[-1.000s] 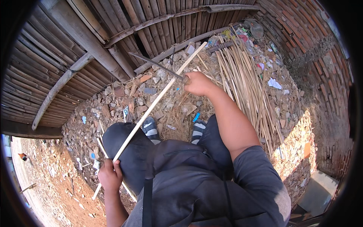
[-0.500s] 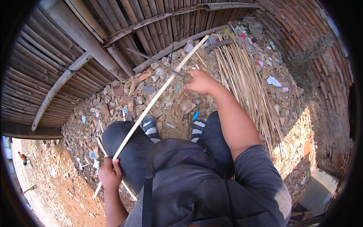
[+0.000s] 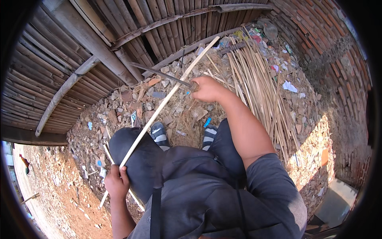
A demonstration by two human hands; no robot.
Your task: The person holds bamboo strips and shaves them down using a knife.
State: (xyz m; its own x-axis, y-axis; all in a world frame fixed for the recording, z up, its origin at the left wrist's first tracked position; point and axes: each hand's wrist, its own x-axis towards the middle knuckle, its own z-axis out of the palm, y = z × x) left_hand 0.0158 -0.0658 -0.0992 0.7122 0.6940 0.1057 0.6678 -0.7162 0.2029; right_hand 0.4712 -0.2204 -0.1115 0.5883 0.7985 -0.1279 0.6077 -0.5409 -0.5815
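My left hand (image 3: 116,182) grips the near end of a long pale bamboo strip (image 3: 167,98) that runs across my left knee and up toward the fence. My right hand (image 3: 207,88) is stretched forward, closed on the handle of a dark long-bladed knife (image 3: 159,73) whose blade meets the strip from the left. A second short strip (image 3: 119,175) lies under my left hand. My two feet in striped sandals (image 3: 159,133) rest on the rubble below the strip.
A bamboo slat fence (image 3: 99,47) stands ahead and to the left. A heap of split bamboo strips (image 3: 262,87) lies at the right, beside a curved brick wall (image 3: 334,59). Stones, dry straw and litter cover the ground. A chicken (image 3: 24,163) stands far left.
My right hand with the knife has slid a little nearer along the strip, and the blade has swung back to the left. My left hand stays put.
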